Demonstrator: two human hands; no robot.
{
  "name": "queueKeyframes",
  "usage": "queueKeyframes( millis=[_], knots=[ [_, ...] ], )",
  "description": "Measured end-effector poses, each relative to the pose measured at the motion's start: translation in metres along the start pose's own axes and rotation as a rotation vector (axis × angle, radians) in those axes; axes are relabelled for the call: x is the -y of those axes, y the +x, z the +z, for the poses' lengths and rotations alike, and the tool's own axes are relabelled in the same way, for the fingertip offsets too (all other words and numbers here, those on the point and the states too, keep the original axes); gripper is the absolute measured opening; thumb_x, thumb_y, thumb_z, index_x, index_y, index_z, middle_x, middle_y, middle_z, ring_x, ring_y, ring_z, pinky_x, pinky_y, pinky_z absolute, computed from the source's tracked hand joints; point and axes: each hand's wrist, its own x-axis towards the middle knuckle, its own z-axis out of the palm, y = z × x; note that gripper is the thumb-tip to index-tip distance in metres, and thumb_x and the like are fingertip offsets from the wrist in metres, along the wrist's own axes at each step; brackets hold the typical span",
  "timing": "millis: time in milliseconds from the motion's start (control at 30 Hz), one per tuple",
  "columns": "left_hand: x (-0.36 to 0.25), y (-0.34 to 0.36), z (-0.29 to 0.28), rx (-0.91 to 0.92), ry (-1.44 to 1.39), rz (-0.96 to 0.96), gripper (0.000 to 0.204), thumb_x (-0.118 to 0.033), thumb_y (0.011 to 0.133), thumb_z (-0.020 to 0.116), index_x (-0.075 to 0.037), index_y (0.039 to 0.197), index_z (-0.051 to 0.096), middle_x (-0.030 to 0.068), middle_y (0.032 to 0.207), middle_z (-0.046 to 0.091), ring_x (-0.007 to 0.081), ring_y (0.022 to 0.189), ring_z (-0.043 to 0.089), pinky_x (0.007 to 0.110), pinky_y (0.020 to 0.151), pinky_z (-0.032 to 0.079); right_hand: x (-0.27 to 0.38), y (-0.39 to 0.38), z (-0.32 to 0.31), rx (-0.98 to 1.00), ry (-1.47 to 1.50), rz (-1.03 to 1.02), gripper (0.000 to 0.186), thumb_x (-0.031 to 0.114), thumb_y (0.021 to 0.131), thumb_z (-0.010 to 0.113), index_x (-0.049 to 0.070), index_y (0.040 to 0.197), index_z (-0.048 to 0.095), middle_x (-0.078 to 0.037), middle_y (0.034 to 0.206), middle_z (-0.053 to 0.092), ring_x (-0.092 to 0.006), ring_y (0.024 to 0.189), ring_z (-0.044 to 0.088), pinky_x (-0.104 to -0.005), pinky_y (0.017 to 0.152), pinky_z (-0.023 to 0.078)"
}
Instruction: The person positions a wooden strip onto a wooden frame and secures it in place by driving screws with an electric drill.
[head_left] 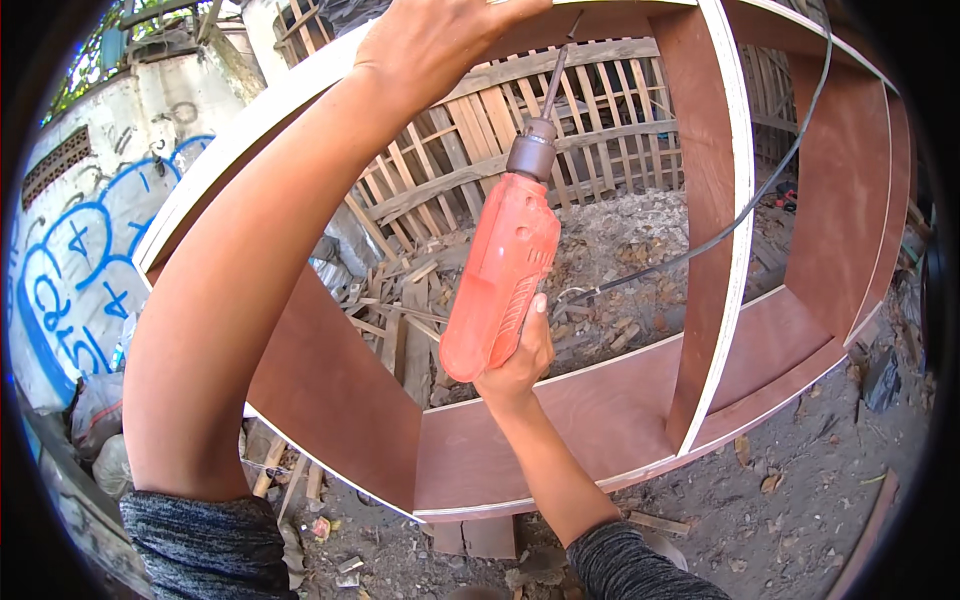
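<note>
My left hand [430, 38] reaches up to the top board of a brown wooden shelf frame [725, 230], its fingers mostly cut off at the upper edge of the view. In my right hand [520, 355] is an orange power drill [497, 265], held by the lower part and angled upward. Its long bit [552, 85] points at the underside of the top board, just below a small screw [574, 25]; whether they touch I cannot tell. A dark cable [720, 235] runs from near the drill across the frame and up over it.
Behind stand a slatted wooden fence [470, 110] and a painted wall [90, 220]. Scrap wood [390, 340], rubble and bags [110, 460] lie about the dirt ground [800, 500]. The frame's bottom board [540, 430] spans the lower middle, with a loose plank [865, 535] at right.
</note>
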Motion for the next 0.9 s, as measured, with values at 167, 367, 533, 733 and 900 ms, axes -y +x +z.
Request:
queueKeyframes(
  millis=[167, 367, 533, 733, 900],
  knots=[
    [0.0, -0.0005, -0.0003, 0.008, -0.003, -0.011, 0.057, -0.009, 0.084, 0.066, -0.015, 0.139, 0.05, 0.0133, 0.119, 0.059, 0.0258, 0.102, 0.064, 0.034, 0.084, 0.055, 0.0025, -0.0002, 0.0, -0.008, 0.035, 0.006, 0.098, 0.013, 0.077, 0.088, -0.009, 0.151, 0.029, -0.034, 0.116, 0.065, -0.0493, 0.096, 0.071, -0.0527, 0.082, 0.058],
    [0.0007, 0.0002, -0.0024, 0.008, -0.008, -0.017, 0.056, -0.009, 0.085, 0.065, -0.014, 0.138, 0.051, 0.0132, 0.12, 0.059, 0.0263, 0.103, 0.064, 0.035, 0.085, 0.055, 0.0001, 0.0071, 0.0019, -0.016, 0.032, 0.017, 0.1, 0.012, 0.076, 0.089, -0.009, 0.152, 0.028, -0.034, 0.117, 0.065, -0.0492, 0.097, 0.071, -0.0523, 0.083, 0.058],
    [-0.0003, -0.0001, -0.0001, 0.0, -0.019, -0.007, 0.058, -0.009, 0.084, 0.066, -0.014, 0.139, 0.05, 0.014, 0.122, 0.058, 0.0269, 0.105, 0.064, 0.035, 0.086, 0.055, -0.0023, 0.0065, 0.0016, -0.036, 0.056, 0.018, 0.1, 0.011, 0.076, 0.089, -0.01, 0.152, 0.028, -0.034, 0.117, 0.065, -0.0487, 0.098, 0.071, -0.052, 0.083, 0.059],
    [0.0014, -0.0002, 0.0016, 0.036, 0.01, -0.01, 0.063, -0.008, 0.083, 0.069, -0.014, 0.142, 0.047, 0.0149, 0.122, 0.058, 0.0271, 0.105, 0.063, 0.035, 0.087, 0.055, -0.0003, 0.0043, 0.0003, -0.007, 0.054, -0.003, 0.099, 0.012, 0.077, 0.088, -0.009, 0.152, 0.028, -0.035, 0.117, 0.065, -0.0487, 0.097, 0.071, -0.052, 0.083, 0.059],
    [-0.0005, 0.0016, 0.0009, 0.066, -0.007, -0.02, 0.066, -0.006, 0.082, 0.071, -0.014, 0.142, 0.044, 0.0148, 0.12, 0.058, 0.0271, 0.104, 0.064, 0.036, 0.086, 0.056, 0.0018, 0.0082, 0.0007, -0.015, 0.039, 0.001, 0.099, 0.012, 0.077, 0.088, -0.008, 0.153, 0.027, -0.035, 0.117, 0.065, -0.0483, 0.097, 0.072, -0.0521, 0.083, 0.059]
  ],
)
